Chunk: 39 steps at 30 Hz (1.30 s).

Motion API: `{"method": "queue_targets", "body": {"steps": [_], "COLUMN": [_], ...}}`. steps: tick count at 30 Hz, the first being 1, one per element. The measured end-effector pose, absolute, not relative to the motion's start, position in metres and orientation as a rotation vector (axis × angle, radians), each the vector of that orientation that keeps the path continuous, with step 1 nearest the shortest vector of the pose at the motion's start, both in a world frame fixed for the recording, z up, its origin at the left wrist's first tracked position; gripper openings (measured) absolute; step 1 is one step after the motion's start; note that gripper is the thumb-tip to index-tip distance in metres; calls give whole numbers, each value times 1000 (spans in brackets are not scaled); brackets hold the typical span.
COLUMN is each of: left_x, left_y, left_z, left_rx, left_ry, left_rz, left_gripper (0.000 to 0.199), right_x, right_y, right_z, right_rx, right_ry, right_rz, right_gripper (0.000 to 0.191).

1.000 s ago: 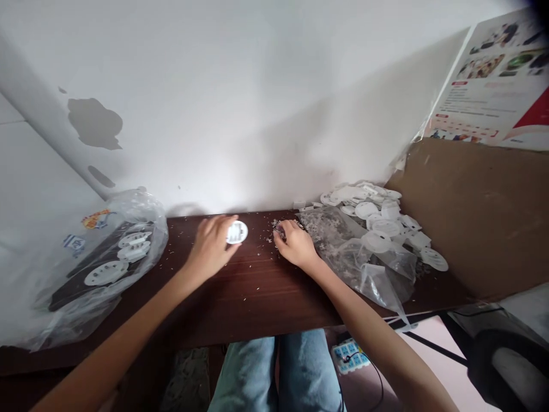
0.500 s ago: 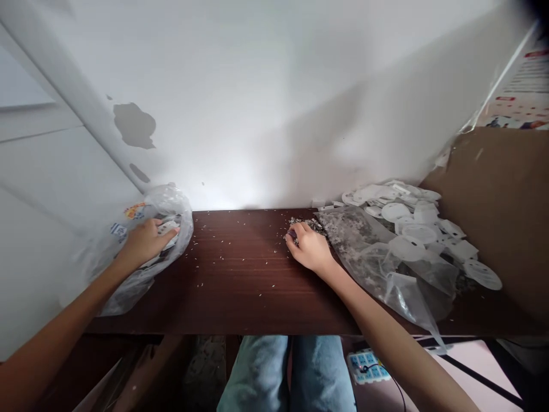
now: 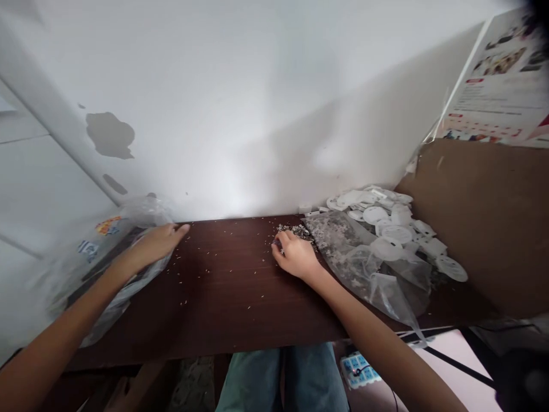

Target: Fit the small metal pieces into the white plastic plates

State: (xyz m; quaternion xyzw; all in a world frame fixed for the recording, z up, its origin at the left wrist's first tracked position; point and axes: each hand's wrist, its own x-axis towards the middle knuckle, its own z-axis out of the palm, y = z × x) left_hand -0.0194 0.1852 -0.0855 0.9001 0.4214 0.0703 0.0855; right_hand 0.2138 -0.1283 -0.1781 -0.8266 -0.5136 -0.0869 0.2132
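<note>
My left hand (image 3: pixel 159 243) is above the rim of a clear plastic bag (image 3: pixel 141 213) at the left, its fingers stretched out and slightly blurred. I see nothing held in it. My right hand (image 3: pixel 298 256) rests on the dark brown table, fingers curled in a pinch around a small dark purple thing (image 3: pixel 278 245) that is mostly hidden. Just beyond those fingers lies a heap of tiny metal-looking pieces (image 3: pixel 300 231). It runs up to a translucent mesh-like bag (image 3: pixel 343 234), which holds more of the same pieces.
White plastic parts (image 3: pixel 397 233), round and rectangular, are piled at the right against a brown cardboard box (image 3: pixel 484 223). Small light bits are scattered over the table (image 3: pixel 223 320). A white wall (image 3: pixel 240 114) closes the back. Below stands a blue-and-white power strip (image 3: pixel 359 371).
My left hand has come up out of the bag and off the white plastic parts there. The whole view has shifted and tilted; my right hand keeps its pinch beside the heap.
</note>
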Motion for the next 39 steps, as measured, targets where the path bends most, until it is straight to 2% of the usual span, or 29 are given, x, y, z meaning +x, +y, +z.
{"method": "queue_targets", "body": {"steps": [5,10,17,21,26,29,33,36,39], "left_x": [95,224,320,318,268,222,171,146,133], "left_y": [70,7,-10,-1,23,40,57,60,56], "left_z": [-86,-109,-137,-138,-142,-155,-171,-178,-185], "left_rx": [2741,2750,2561,2441,2273,1915,1575,1413,1459], "left_ry": [552,183,225,301,440,517,573,558,445], "left_rz": [280,249,133,268,445,521,435,337,346], "left_gripper": [61,37,20,18,40,42,44,57,49], "right_x": [206,207,216,216,224,240,265,272,269], "right_y": [-125,-126,-126,-127,-131,-135,-146,-152,-149], "right_z": [-183,-189,-193,-190,-183,-175,-164,-163,-167], "right_rx": [-2290,-2250,-2185,-2124,-2178,-2298,-2426,-2514,-2563], "right_ry": [-1603,-1695,-1766,-1799,-1748,-1498,-1219,-1269,-1362], "right_rz": [-245,-237,-248,-286,-335,-366,-340,-271,-276], "right_gripper": [33,33,37,34,32,34,27,27,29]}}
